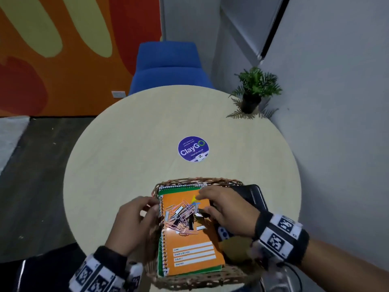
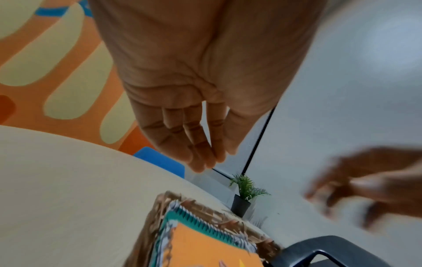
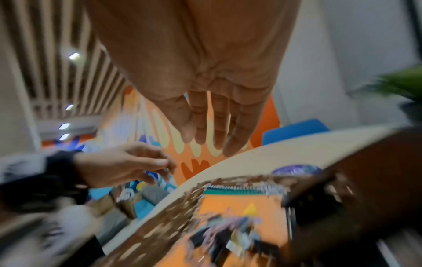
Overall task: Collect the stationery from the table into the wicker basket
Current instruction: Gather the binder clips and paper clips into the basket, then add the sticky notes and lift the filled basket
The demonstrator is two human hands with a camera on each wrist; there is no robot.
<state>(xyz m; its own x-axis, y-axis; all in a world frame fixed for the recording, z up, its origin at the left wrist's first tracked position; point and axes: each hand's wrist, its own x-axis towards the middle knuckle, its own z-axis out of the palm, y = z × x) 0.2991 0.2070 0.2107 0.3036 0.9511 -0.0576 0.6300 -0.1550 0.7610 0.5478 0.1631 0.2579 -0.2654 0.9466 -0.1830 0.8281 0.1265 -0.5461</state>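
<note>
Wicker basket [image 1: 190, 181] at near edge of round tabletop [image 1: 130, 144], centre-front. Inside: orange spiral notebook [image 1: 195, 253] on top of a green one [image 1: 168, 191], pile of paper clips & binder clips [image 1: 183, 214] loose on the orange cover. Black tray-like obj [image 1: 254, 194] just beside basket on R, partly under R hand; what it is can't tell.

Left hand [image 1: 132, 222] at basket's L side, above the rim; L wrist view shows fingers [image 2: 194, 144] straight, close together, nothing held, grip slack. Contact w/ rim hidden in head view, can't tell.

Right hand [image 1: 227, 209] over R part of basket, palm down, fingers spread over notebook near the clips. R wrist view: fingers [image 3: 219, 126] extended, grip loose, nothing in it. R wrist view heavily blurred.

Rest of tabletop: purple round "ClayGO" sticker [image 1: 193, 149] mid-tabletop, well apart from basket; small potted plant [image 1: 252, 91] at far R edge by the wall. Blue chair [image 1: 170, 66] behind tabletop, orange patterned wall [image 1: 63, 49] to the L.
</note>
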